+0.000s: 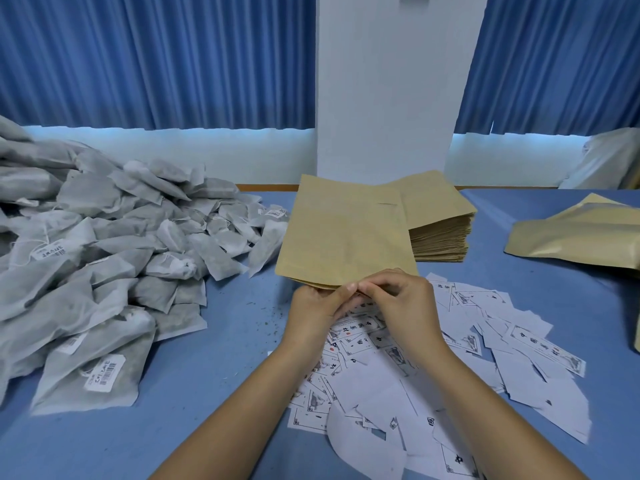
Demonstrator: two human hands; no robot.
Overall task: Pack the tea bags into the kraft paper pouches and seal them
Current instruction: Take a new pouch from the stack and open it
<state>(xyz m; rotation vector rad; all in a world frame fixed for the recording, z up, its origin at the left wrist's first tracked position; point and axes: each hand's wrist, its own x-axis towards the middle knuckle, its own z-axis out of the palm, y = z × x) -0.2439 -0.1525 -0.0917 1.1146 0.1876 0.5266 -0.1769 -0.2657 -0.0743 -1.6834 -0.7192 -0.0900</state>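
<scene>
A flat kraft paper pouch (343,233) is held up at the table's middle, its near edge toward me. My left hand (317,311) and my right hand (398,303) both pinch that near edge, fingertips meeting at its mouth. A big heap of grey-white tea bags (104,258) with strings and small tags covers the left of the table. Behind the held pouch lies a stack of empty kraft pouches (440,226).
White printed labels (450,351) lie scattered under and to the right of my hands. More kraft pouches (578,237) lie at the right edge. The blue table (221,375) ends at a white wall with blue curtains. Tea crumbs dot the cloth.
</scene>
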